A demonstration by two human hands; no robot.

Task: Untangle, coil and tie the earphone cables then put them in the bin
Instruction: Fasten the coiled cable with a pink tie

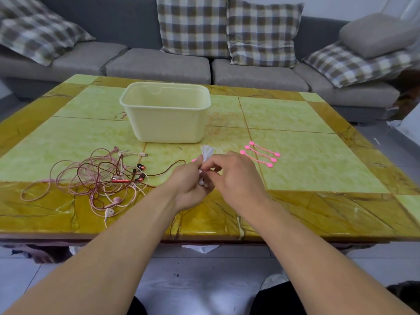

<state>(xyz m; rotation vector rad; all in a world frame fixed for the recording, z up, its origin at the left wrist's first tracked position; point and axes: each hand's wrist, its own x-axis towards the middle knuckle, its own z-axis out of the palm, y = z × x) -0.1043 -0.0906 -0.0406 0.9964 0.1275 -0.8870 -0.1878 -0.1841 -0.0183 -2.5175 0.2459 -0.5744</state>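
My left hand (189, 186) grips a coiled white earphone cable (208, 153); its loops stick up above my fingers and an earbud shows in my palm. My right hand (234, 176) pinches the same bundle from the right. A bit of pink tie (193, 160) peeks out behind my left fingers. A tangle of pink and dark red earphone cables (100, 178) lies on the table to the left. The pale yellow bin (166, 114) stands behind my hands, and I see nothing inside it. Three pink ties (261, 154) lie to the right.
The table (318, 155) has a green and yellow marbled top; its front edge runs under my forearms. A grey sofa (159, 64) with checked cushions stands behind the table. My knees and the tiled floor show below.
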